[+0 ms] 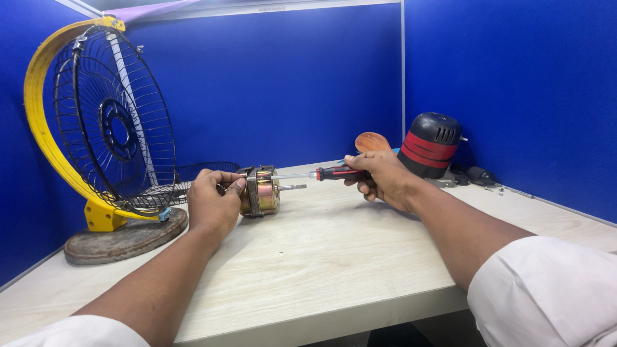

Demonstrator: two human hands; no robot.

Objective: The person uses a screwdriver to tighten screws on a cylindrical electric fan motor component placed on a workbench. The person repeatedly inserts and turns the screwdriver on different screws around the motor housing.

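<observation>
Motor (263, 192) on table (311, 262) | left hand (212, 201) grips it | right hand (384, 178) grasps screwdriver (322, 174), tip at motor

I sit inside a small booth closed in by deep blue partition panels (271, 86) on three sides, joined by thin pale metal strips (403, 67) at the corners. In front of me lies a pale wood-grain tabletop (311, 262), its front edge running across the bottom of my view. Along the top of the back panel runs a light rail, with a purple band above it. The light is even and bright, and shadows on the table are soft.
</observation>
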